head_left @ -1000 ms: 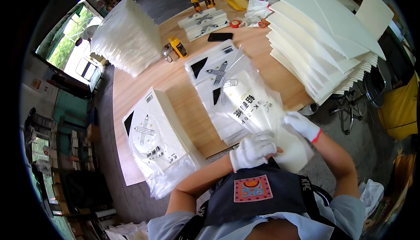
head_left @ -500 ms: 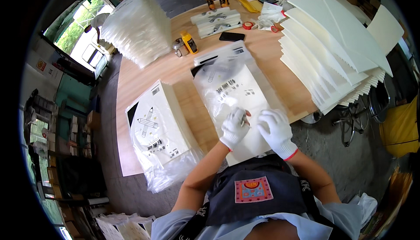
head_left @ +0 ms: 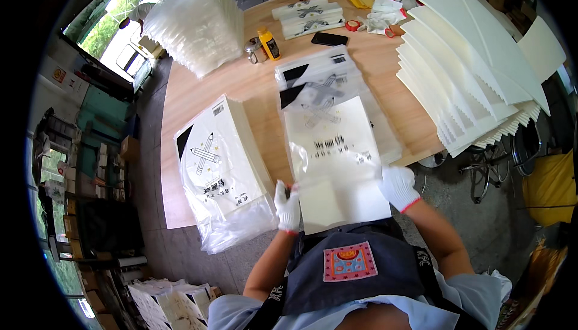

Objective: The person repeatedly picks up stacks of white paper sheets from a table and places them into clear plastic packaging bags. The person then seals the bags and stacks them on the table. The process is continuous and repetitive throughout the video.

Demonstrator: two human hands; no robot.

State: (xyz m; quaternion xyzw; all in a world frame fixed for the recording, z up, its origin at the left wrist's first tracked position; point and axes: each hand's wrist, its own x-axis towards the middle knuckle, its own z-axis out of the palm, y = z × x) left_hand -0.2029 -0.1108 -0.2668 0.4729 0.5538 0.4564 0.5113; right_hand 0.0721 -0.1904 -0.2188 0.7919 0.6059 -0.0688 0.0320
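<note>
A stack of white paper sheets (head_left: 346,200) lies partly inside a clear printed plastic bag (head_left: 325,143) in front of me, its near end sticking out over the table edge. My left hand (head_left: 287,206), in a white glove, is closed at the bag's left edge, thumb and fingers bent together. At the opposite edge, beside the paper, my gloved right hand (head_left: 398,188) is closed too, its fingertips partly hidden. Beneath and beyond lie more flat printed bags (head_left: 313,68). To the left sits a pile of filled bags (head_left: 220,167) with a pencil print.
A tall stack of clear bags (head_left: 195,23) stands far left, and fanned white sheets (head_left: 457,71) rise at the right. Beyond the bags are a yellow bottle (head_left: 269,44), a black phone (head_left: 329,39), red tape (head_left: 353,25) and spare gloves (head_left: 384,17).
My hands have parted from near the middle of the paper to opposite edges of the bag. The bag's near end now lies spread flatter around the sheets. The view has shifted slightly.
</note>
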